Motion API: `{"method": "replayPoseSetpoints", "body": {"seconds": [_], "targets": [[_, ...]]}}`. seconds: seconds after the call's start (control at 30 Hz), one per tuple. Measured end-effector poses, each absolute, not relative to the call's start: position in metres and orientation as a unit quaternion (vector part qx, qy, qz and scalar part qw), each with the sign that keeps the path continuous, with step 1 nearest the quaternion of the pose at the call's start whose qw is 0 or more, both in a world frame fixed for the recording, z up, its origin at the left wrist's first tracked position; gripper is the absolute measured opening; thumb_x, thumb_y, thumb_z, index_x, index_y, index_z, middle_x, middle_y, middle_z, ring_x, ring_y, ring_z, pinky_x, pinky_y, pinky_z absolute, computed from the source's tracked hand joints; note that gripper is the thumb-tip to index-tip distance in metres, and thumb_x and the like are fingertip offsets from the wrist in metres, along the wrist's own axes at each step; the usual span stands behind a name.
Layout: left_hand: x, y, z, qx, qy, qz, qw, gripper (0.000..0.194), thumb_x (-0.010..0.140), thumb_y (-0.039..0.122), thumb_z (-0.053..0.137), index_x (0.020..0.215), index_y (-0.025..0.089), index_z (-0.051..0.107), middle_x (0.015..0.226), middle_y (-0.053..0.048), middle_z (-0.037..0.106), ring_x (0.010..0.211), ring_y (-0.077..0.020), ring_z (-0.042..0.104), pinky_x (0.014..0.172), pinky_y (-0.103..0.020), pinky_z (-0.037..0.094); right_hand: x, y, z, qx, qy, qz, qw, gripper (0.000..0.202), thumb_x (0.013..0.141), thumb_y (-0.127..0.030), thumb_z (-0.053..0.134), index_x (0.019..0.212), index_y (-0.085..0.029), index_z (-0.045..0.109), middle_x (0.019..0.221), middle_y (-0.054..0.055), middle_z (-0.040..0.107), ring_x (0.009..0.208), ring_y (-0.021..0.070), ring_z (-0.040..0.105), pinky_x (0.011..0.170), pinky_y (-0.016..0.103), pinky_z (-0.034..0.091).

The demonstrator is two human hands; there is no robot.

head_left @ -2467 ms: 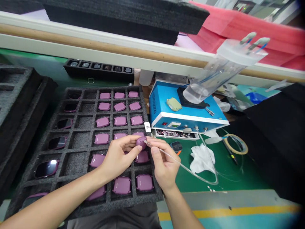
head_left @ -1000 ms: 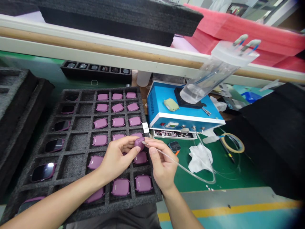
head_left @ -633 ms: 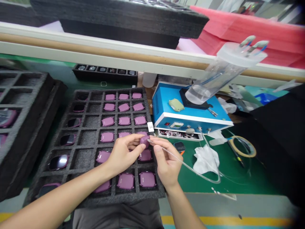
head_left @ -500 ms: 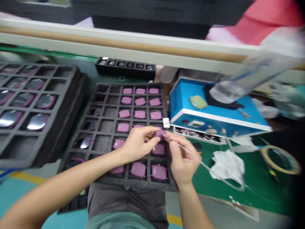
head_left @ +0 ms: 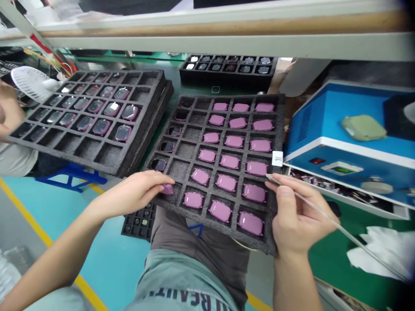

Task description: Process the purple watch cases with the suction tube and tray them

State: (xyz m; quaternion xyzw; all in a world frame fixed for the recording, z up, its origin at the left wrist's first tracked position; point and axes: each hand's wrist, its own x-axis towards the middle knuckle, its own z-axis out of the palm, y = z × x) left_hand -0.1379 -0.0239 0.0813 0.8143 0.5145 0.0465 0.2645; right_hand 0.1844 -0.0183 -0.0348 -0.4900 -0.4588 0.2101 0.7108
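My left hand [head_left: 139,193] pinches a purple watch case [head_left: 167,188] above a compartment at the near left of the dark foam tray [head_left: 271,235]. My right hand [head_left: 298,216] is closed on a thin nozzle with a clear tube [head_left: 348,239] running off to the lower right. The nozzle's tip is over the tray's right column. Rows of purple watch cases [head_left: 226,183] lie face down in the three right columns. In the left column sit dark-faced watches [head_left: 158,164], and the column beside it has bare compartments.
Another foam tray [head_left: 128,157] with glass-faced watches stands on the left, stacked on one more. Right of my tray is a blue machine [head_left: 324,125] carrying a green watch case [head_left: 365,127]. White tissue [head_left: 382,250] lies on the green mat. A person's arm [head_left: 11,110] shows beyond a fan [head_left: 34,82].
My left hand has carried the purple watch case from beside the right hand to the tray's near left. The right hand still holds the nozzle. The view has turned left.
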Motion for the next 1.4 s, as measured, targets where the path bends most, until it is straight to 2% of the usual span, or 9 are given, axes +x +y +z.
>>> {"method": "replayPoseSetpoints", "body": {"seconds": [0.2,0.37,0.57,0.73,0.87,0.93,1.0,1.13,1.4], "targets": [[-0.128,-0.036,0.063,0.845,0.481,0.016,0.232,0.036,0.106,0.015,0.048,0.131,0.02,0.073,0.124,-0.011,0.078,0.116,-0.0266,0.073,0.102,-0.04,0.058,0.183,-0.019,-0.037,-0.494,-0.448,0.22,0.712,0.013,0.091,-0.028,0.079,0.097,-0.017,0.082,0.094,0.007,0.08,0.086,0.0217,0.08,0.074,0.038,0.07],[-0.146,-0.053,0.058,0.825,0.557,0.045,0.085,0.037,0.106,0.021,0.047,0.13,0.013,0.074,0.13,-0.017,0.078,0.122,-0.0325,0.074,0.106,-0.048,0.06,0.182,-0.018,-0.037,-0.499,-0.441,0.223,0.711,0.013,0.091,-0.028,0.08,0.097,-0.017,0.082,0.094,0.006,0.08,0.084,0.0216,0.08,0.075,0.038,0.07],[-0.17,-0.068,0.048,0.825,0.563,-0.049,-0.008,0.05,0.096,0.008,0.039,0.131,0.007,0.076,0.134,-0.021,0.076,0.125,-0.0353,0.075,0.107,-0.052,0.061,0.181,-0.019,-0.035,-0.493,-0.445,0.224,0.713,0.012,0.09,-0.027,0.08,0.096,-0.017,0.082,0.094,0.006,0.08,0.083,0.0219,0.08,0.075,0.039,0.07],[-0.171,-0.062,0.053,0.831,0.556,-0.037,0.011,0.045,0.104,0.021,0.04,0.129,0.008,0.076,0.128,-0.02,0.079,0.118,-0.0364,0.078,0.099,-0.05,0.065,0.182,-0.019,-0.035,-0.501,-0.441,0.22,0.712,0.012,0.09,-0.028,0.079,0.097,-0.018,0.082,0.093,0.006,0.08,0.082,0.0214,0.08,0.073,0.039,0.07],[-0.147,-0.052,0.068,0.785,0.609,0.115,0.013,0.036,0.107,0.032,0.05,0.126,0.015,0.076,0.12,-0.014,0.082,0.107,-0.0323,0.08,0.094,-0.047,0.066,0.182,-0.018,-0.036,-0.482,-0.444,0.227,0.72,0.011,0.091,-0.025,0.079,0.098,-0.017,0.083,0.094,0.006,0.081,0.081,0.0199,0.08,0.072,0.036,0.071],[-0.117,-0.038,0.067,0.758,0.604,0.237,0.07,0.03,0.103,0.031,0.06,0.125,0.018,0.076,0.121,-0.01,0.083,0.107,-0.0278,0.08,0.098,-0.041,0.064,0.182,-0.017,-0.036,-0.477,-0.442,0.224,0.725,0.011,0.092,-0.025,0.079,0.099,-0.017,0.082,0.095,0.006,0.081,0.081,0.0193,0.08,0.072,0.036,0.071],[-0.078,-0.017,0.058,0.731,0.563,0.326,0.204,0.026,0.097,0.03,0.068,0.118,0.018,0.078,0.114,-0.009,0.084,0.097,-0.0236,0.081,0.09,-0.033,0.066,0.183,-0.016,-0.036,-0.479,-0.442,0.218,0.726,0.011,0.093,-0.026,0.078,0.098,-0.017,0.082,0.095,0.006,0.081,0.081,0.0191,0.08,0.073,0.036,0.072],[-0.003,0.025,0.031,0.662,0.468,0.372,0.453,0.02,0.088,0.025,0.074,0.104,0.014,0.077,0.093,-0.007,0.084,0.078,-0.0195,0.079,0.073,-0.027,0.065,0.186,-0.014,-0.038,-0.476,-0.467,0.21,0.715,0.01,0.097,-0.026,0.073,0.098,-0.019,0.08,0.098,0.007,0.082,0.09,0.0216,0.082,0.084,0.042,0.072],[0.028,0.044,0.005,0.559,0.448,0.365,0.595,0.031,0.081,0.025,0.081,0.108,0.012,0.078,0.102,-0.013,0.085,0.092,-0.0242,0.082,0.084,-0.033,0.066,0.191,-0.006,-0.04,-0.441,-0.516,0.217,0.701,0.014,0.099,-0.019,0.067,0.106,-0.024,0.079,0.106,0.007,0.083,0.107,0.0248,0.081,0.089,0.043,0.07]]}}
